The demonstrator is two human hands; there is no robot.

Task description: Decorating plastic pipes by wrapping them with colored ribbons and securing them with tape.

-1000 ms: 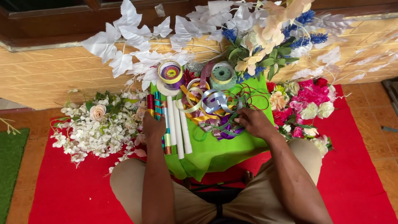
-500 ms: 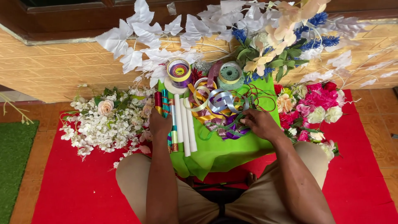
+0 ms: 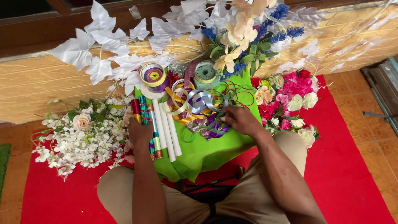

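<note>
Seated over a green-draped counter (image 3: 207, 153). Left hand (image 3: 140, 132) lying fingers-down on the row of coloured and white rolled sticks (image 3: 159, 132) at nine o'clock, whether gripping them, cannot tell. Right hand (image 3: 240, 120) reaching into the tangle of curled ribbons (image 3: 197, 110) at centre, fingers pinching strands. White flower spray (image 3: 78, 137) lying farther toward nine; pink blooms (image 3: 290, 99) at three.
</note>
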